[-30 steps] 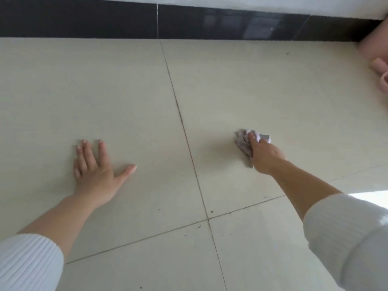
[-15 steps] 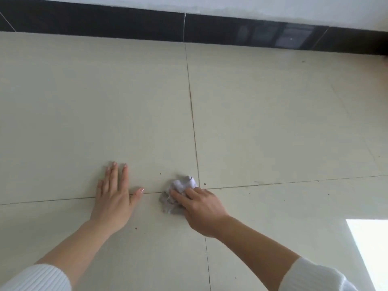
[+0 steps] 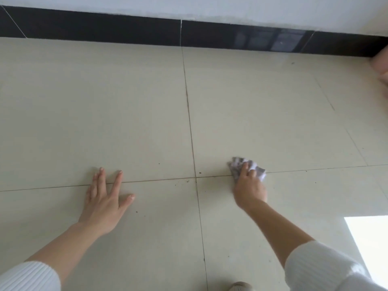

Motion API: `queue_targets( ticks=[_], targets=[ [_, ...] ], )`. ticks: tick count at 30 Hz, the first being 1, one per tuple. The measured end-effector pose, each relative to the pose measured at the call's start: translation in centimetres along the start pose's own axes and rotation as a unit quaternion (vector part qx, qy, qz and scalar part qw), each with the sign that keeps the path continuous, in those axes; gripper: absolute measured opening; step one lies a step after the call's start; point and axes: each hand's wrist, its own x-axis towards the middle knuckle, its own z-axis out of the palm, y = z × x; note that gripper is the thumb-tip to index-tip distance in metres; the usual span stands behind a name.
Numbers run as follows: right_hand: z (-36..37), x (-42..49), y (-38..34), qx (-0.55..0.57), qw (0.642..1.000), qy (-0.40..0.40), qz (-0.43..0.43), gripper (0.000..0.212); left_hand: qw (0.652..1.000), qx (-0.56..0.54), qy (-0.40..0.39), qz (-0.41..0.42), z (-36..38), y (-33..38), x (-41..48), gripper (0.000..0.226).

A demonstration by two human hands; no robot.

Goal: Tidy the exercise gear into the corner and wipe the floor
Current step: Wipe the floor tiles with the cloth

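Note:
A crumpled grey-white cloth (image 3: 259,171) lies on the cream tiled floor (image 3: 273,114), right of where the grout lines cross. My right hand (image 3: 249,185) holds it bunched under the fingers and presses it down on the horizontal grout line. My left hand (image 3: 105,198) rests flat on the floor to the left, fingers spread across the same grout line, holding nothing. Small dark specks of dirt (image 3: 186,182) dot the tiles near the grout crossing. Pink exercise gear (image 3: 383,68) shows only as a blurred sliver at the right edge.
A black skirting band (image 3: 105,28) runs along the white wall at the top. A bright patch of light (image 3: 369,238) falls on the floor at lower right. The toe of a shoe (image 3: 240,287) peeks in at the bottom edge.
My right hand has swept the cloth from beside my left hand, at the grout crossing, out to the right. My left hand stays planted, fingers spread wider.

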Motion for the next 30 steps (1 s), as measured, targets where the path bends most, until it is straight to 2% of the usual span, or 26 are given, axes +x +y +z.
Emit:
queue_targets(
  ticks=[3, 5, 7, 9, 11, 13, 14, 16, 18, 19, 20, 22, 26, 28, 30],
  targets=[
    [1.7, -4.7, -4.0, -0.028, 0.984, 0.024, -0.177, 0.076, 1.0, 0.0, -0.008, -0.008, 0.0, 0.0, -0.3, 0.08],
    [2.7, -8.0, -6.0, -0.039, 0.958, -0.001, -0.283, 0.078, 1.0, 0.018, -0.023, 0.001, -0.1, 0.1, -0.6, 0.081],
    [3.5, -10.1, -7.0, -0.04, 0.914, -0.041, -0.401, 0.079, 0.999, 0.026, -0.036, 0.003, -0.3, -0.3, -1.2, 0.083],
    [4.0, -10.5, -7.0, -0.094, 0.849, -0.052, -0.518, 0.077, 0.999, 0.016, -0.032, -0.01, -0.1, -1.0, -1.9, 0.084],
    [4.2, -8.9, -6.3, -0.097, 0.811, -0.038, -0.576, 0.073, 1.0, -0.002, -0.014, -0.027, 0.4, -1.5, -2.7, 0.085],
    [3.6, -6.3, -5.5, -0.091, 0.818, -0.011, -0.568, 0.071, 0.999, -0.023, 0.003, -0.033, 0.8, -1.8, -3.1, 0.086],
    [3.2, -4.9, -4.9, -0.09, 0.844, 0.009, -0.528, 0.07, 0.999, -0.03, 0.005, -0.029, 0.8, -2.0, -3.1, 0.087],
    [2.2, -2.2, -3.8, -0.061, 0.921, 0.067, -0.378, 0.063, 0.999, -0.035, 0.006, -0.014, 0.5, -2.4, -2.8, 0.09],
    [0.3, 0.0, -2.9, 0.014, 0.985, 0.08, -0.155, 0.056, 0.999, -0.032, 0.007, -0.002, 0.1, -2.7, -2.6, 0.09],
    [-0.6, 1.0, -2.9, 0.045, 0.995, 0.068, -0.055, 0.055, 1.0, -0.029, 0.007, 0.002, 0.0, -2.8, -2.6, 0.089],
    [-1.3, 1.6, -3.2, 0.055, 0.997, 0.056, -0.003, 0.054, 1.0, -0.026, 0.006, 0.006, 0.0, -2.9, -2.7, 0.087],
    [-1.9, 1.5, -5.2, 0.018, 0.998, 0.059, -0.027, 0.051, 1.0, -0.027, -0.004, 0.014, -0.2, -3.2, -2.9, 0.083],
    [0.4, -1.7, -12.8, 0.029, 0.969, 0.062, -0.237, 0.054, 0.999, -0.03, -0.021, 0.014, -0.6, -5.0, -3.9, 0.075],
    [2.4, -4.4, -16.2, 0.027, 0.935, 0.053, -0.35, 0.057, 0.999, -0.038, 0.006, -0.024, -0.4, -6.4, -4.1, 0.073],
    [3.8, -6.9, -17.9, -0.01, 0.871, 0.035, -0.49, 0.06, 0.996, -0.04, 0.044, -0.068, -0.1, -7.6, -3.7, 0.074]
  ],
)
